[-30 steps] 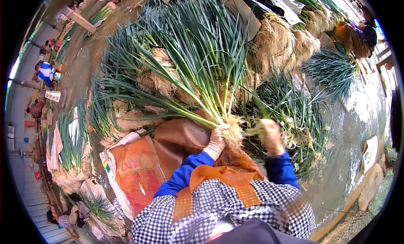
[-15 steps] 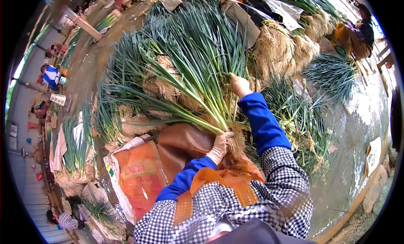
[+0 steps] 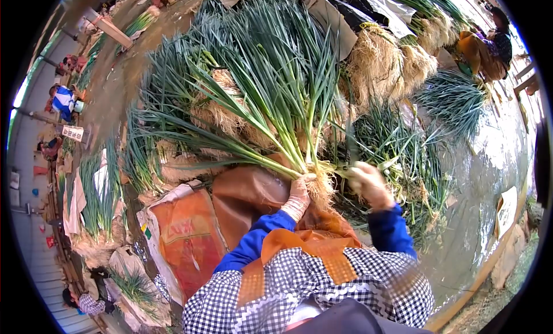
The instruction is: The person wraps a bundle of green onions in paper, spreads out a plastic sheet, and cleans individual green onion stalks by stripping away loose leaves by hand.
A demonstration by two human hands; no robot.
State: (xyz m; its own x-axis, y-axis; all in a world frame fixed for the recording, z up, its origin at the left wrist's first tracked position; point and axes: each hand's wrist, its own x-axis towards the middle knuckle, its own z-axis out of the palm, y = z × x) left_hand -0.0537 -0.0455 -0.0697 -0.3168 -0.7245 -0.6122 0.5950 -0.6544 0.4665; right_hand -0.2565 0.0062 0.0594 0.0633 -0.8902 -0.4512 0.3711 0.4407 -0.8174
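My left hand point(image 3: 299, 197) is wrapped round the pale base of a bunch of long green leafy stalks point(image 3: 282, 97), just beside its hairy roots point(image 3: 321, 187). The leaves fan up and to the left. To the right of the roots is my right hand point(image 3: 371, 184), its fingers closed on a thin leaf strand, slightly blurred. A heap of loose green leaves point(image 3: 397, 149) lies behind and right of it. Brown sheeting point(image 3: 250, 190) covers my lap below the bunch.
An orange sack point(image 3: 190, 236) lies at the lower left. Bundles with roots point(image 3: 374, 63) are stacked at the back, more stalks point(image 3: 101, 190) on the left. One person point(image 3: 495, 43) sits at the upper right, others point(image 3: 64, 100) along the left.
My right hand has moved from up among the stalks down and right, beside the roots, with a leaf strand in it. My left hand keeps its hold on the base.
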